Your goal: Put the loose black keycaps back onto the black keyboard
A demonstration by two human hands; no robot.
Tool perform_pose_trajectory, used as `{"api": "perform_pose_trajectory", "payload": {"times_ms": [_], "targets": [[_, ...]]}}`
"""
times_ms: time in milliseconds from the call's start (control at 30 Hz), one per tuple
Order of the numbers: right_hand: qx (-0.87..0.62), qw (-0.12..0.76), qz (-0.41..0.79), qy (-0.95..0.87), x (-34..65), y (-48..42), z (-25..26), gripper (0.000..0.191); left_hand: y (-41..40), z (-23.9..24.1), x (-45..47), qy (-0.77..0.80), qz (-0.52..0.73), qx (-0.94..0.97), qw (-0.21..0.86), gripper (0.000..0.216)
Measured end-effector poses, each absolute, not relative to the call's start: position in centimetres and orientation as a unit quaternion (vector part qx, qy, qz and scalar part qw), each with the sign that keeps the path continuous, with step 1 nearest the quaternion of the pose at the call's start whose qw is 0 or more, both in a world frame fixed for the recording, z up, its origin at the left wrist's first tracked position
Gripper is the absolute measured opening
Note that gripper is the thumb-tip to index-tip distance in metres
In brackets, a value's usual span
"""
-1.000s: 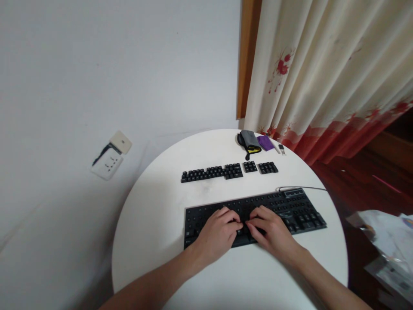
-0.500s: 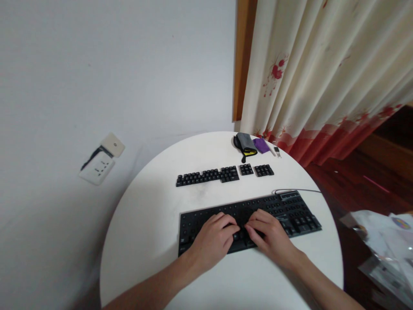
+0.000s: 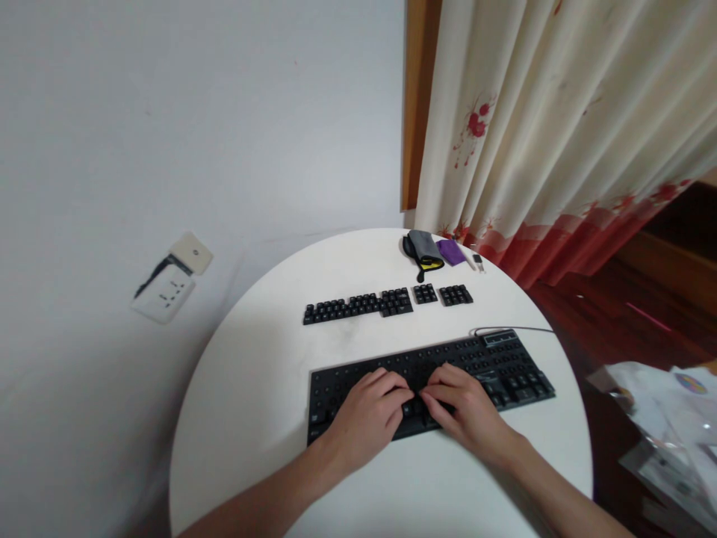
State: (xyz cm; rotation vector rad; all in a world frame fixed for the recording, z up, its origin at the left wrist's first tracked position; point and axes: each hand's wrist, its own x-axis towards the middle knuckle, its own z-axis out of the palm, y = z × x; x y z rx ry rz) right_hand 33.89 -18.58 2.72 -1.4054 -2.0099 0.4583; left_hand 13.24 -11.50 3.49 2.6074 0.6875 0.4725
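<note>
A black keyboard [image 3: 476, 357] lies at a slant on the round white table, many of its keycaps off. My left hand [image 3: 373, 407] rests over its middle, fingers curled and brought together toward the right. Close beside it, my right hand [image 3: 467, 403] has thumb and fingers pinched at the same spot on the lower rows. The fingertips of both hands almost meet there; whatever is between them is too small and dark to make out. Behind the keyboard, loose black keycaps sit in groups: a long row [image 3: 341, 308], a small block [image 3: 425, 294] and another block [image 3: 455, 295].
At the table's [image 3: 240, 403] back lie a grey cloth [image 3: 424, 246], a purple cloth [image 3: 450, 252] and a small black-and-metal tool [image 3: 478, 261]. A cable [image 3: 520, 327] runs off to the right. The wall with a socket [image 3: 164, 294] is left, a curtain [image 3: 520, 149] right, plastic bags [image 3: 672, 418] below.
The right fingertips have shifted slightly left, nearer the left hand's fingertips. The whole view has moved a little; the keyboard and keycap groups stay as they were.
</note>
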Motion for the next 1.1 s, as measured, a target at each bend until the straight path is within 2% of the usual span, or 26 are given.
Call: {"api": "perform_pose_trajectory", "payload": {"times_ms": [1100], "targets": [[-0.533, 0.313, 0.157, -0.77, 34.01, -18.44, 2.68, 0.024, -11.47, 3.43, 13.27, 0.241, 0.177, 0.934, 0.197, 0.033]]}}
